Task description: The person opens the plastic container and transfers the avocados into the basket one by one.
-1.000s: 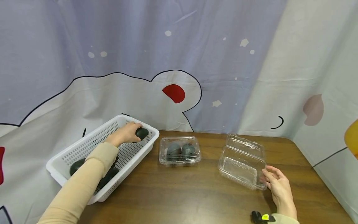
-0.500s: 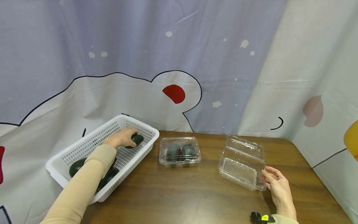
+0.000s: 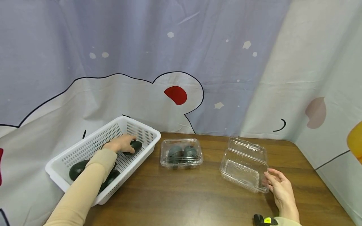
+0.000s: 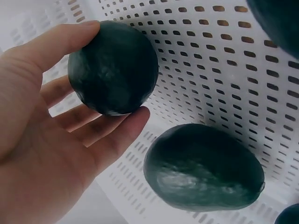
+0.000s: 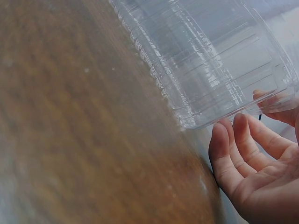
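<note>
My left hand point(image 3: 120, 143) reaches into a white perforated basket point(image 3: 142, 129) and grips a dark green avocado point(image 3: 137, 145). In the left wrist view thumb and fingers curl round this avocado point(image 4: 114, 70), while another avocado point(image 4: 203, 168) lies on the basket floor just below. My right hand point(image 3: 282, 190) is at the right end of an open clear plastic clamshell container point(image 3: 243, 171). Seen from the right wrist, the thumb and fingers pinch the container's wall point(image 5: 224, 70) near its edge. No fruit shows inside that container.
A lidded clear container point(image 3: 181, 141) with two dark avocados stands at mid-table, between basket and open clamshell. More avocados point(image 3: 77, 169) lie in the basket's near end, partly behind my left forearm. A printed curtain point(image 3: 215, 78) hangs along the back edge of the wooden table point(image 3: 181, 197).
My left hand has lowered the avocado towards the basket floor, moving slightly left and nearer. My right hand and the open container have stayed in place.
</note>
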### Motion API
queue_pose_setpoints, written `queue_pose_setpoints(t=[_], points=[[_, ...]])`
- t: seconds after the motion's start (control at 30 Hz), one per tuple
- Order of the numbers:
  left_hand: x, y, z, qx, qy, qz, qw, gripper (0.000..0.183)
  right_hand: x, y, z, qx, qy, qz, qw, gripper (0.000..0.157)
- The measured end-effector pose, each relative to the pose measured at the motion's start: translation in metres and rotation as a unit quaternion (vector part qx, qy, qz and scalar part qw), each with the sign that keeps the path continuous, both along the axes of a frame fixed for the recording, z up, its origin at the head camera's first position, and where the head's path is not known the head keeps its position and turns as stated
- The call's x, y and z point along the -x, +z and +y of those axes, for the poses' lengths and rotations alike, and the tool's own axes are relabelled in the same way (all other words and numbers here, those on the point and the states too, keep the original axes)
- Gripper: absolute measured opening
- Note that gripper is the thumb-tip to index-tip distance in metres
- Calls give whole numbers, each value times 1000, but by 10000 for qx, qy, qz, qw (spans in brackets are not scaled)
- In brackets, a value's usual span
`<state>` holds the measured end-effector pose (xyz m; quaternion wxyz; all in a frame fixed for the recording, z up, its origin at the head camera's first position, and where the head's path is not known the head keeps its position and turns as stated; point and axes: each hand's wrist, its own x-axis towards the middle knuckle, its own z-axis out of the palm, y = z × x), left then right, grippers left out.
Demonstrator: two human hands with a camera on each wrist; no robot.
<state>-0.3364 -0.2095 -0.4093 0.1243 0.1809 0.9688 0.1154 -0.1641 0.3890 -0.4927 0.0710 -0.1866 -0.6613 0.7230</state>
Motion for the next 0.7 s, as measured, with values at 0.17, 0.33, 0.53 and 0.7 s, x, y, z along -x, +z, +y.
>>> queue_pose_setpoints(t=[0.17, 0.33, 0.53, 0.7], points=[[-1, -1, 2, 42, 145, -111, 9998, 67, 0, 0, -1, 75, -40, 23, 10000, 27], [0, -3, 2, 35, 188, -198, 9996, 66, 0, -1, -1, 89, -35, 65, 9999, 27], [-1, -3, 1, -46, 265, -321, 9991, 66, 1, -1, -1, 14, -39, -1, 10000, 30], [-1, -4, 0, -57, 318, -369, 9988, 76, 1, -1, -2, 22, -83, 33, 10000, 29]])
